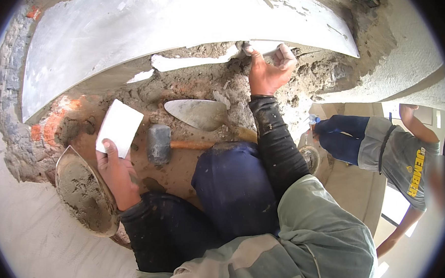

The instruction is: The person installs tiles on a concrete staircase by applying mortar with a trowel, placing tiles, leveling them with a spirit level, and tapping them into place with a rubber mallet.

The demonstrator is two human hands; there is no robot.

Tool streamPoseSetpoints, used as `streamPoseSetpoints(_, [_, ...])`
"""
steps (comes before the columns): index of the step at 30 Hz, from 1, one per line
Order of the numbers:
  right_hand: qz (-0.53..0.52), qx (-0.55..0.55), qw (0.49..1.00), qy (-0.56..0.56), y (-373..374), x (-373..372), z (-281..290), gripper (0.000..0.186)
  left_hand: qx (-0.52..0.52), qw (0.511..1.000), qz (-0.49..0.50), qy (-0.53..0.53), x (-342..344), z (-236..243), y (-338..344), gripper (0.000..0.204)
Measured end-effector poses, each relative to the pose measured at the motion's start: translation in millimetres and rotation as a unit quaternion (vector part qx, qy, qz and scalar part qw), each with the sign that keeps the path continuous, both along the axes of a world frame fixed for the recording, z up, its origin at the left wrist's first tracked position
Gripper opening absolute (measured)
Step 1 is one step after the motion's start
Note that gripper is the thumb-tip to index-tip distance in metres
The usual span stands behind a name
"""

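Mortary flr by slab, closed L fingers on wht tile, closed R fingers on strip

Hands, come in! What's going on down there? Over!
Left hand holding white piece. Right hand at near edge of pale slab. Mallet and trowel lying between the hands. Over.

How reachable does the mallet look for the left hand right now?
Probably yes: the mallet lies close by, to the right of the left hand, with nothing visible between them, though that hand holds a white tile it may need to set down.
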State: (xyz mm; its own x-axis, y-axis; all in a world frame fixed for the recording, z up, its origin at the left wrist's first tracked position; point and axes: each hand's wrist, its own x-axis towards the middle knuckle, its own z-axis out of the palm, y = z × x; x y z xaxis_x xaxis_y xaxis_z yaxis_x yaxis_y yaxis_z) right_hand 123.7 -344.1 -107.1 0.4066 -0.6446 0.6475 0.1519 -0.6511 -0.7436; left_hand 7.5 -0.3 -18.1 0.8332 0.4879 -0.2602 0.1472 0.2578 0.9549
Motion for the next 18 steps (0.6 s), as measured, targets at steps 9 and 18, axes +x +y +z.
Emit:
streamPoseSetpoints(9, [0.044, 0.001, 0.998, 0.036, -10, -4, 2, 0.073, 0.126, 0.988, -0.004, 0.088, 9, -7, 25, 0.053])
streamPoseSetpoints(18, [-0.024, -0.16, 0.982, 0.098, -16, -5, 5, 0.067, 0.094, 0.993, 0.005, 0.075, 3, -20, 26, 0.048])
